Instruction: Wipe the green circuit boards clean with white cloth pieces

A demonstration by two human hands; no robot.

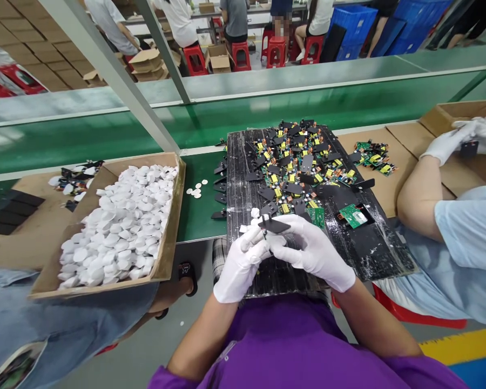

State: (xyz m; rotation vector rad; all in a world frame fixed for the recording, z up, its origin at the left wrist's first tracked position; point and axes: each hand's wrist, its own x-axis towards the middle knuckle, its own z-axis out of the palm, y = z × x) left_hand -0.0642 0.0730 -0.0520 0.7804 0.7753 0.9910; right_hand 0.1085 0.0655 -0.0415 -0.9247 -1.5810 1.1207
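While the left hand [237, 267] pinches one end of a small black piece [277, 225], the right hand [314, 251] grips its other end, both closed on it above the black board [236, 173].

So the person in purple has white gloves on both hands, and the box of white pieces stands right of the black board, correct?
Not quite: the head view shows the box of white pieces left of the black board. The left hand and right hand do wear white gloves.
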